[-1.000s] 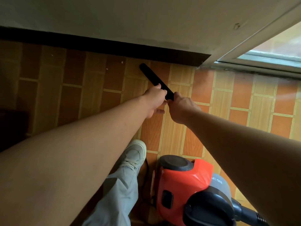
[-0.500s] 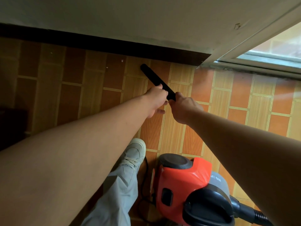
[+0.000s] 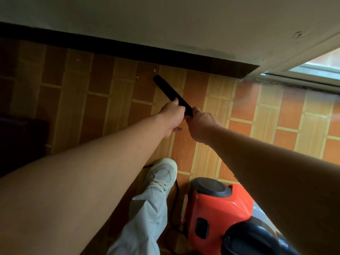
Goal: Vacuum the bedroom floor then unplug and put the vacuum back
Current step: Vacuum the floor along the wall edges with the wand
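Head view: a person stands over an orange-and-tan wood-pattern tiled floor (image 3: 272, 115), both bare arms stretched out ahead and down
Nozzle: a long, flat black plastic vacuum nozzle (image 3: 169, 90) slants up and to the left from the hands, its far tip low against the floor, near the dark skirting board (image 3: 165, 52) but apart from it
Left hand: the left hand (image 3: 172, 117) grips the nozzle's near end from the left, thumb on top and fingers curled tight round it
Right hand: the right hand (image 3: 201, 124) grips the same end just behind, close against the left; its fingers wrap the nozzle, mostly hidden behind the back of the hand
Vacuum: the orange plastic canister vacuum (image 3: 217, 205), with a dark round cap and black handle, sits on the floor at lower right, beneath the right forearm and just beside the person's foot
Cord: a thin black cord (image 3: 177, 190) loops on the floor between the foot and the canister
Foot: a pale grey lace-up trainer (image 3: 161, 172) below a light grey trouser leg (image 3: 145, 223)
Background: an off-white wall (image 3: 165, 21) above the skirting; a pale window frame (image 3: 303, 70) at upper right, daylight on the tiles below it
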